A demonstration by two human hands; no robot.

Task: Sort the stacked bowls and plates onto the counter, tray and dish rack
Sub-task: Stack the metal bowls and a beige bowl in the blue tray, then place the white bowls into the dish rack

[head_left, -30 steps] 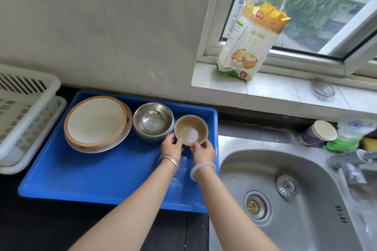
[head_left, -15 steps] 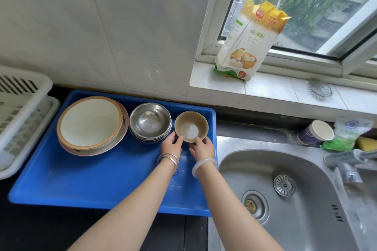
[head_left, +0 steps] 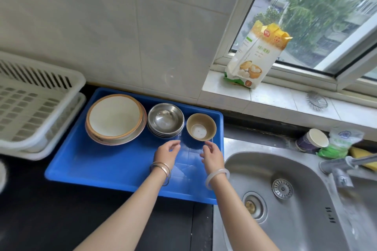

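The tan bowl (head_left: 201, 126) is seen upright in the far right corner of the blue tray (head_left: 114, 167), just beyond both hands. The right hand (head_left: 212, 156) lies directly below it and nearer; the left hand (head_left: 167, 152) is offset toward the steel bowls (head_left: 165, 120). Both are loosely spread, nothing held, bowl untouched.

Flour bag (head_left: 254, 61) on my windowsill: red logo near top, Chinese characters "小麦粉" printed down front; smaller lines too blurred to read. Paper cup (head_left: 311, 140) print unreadable.
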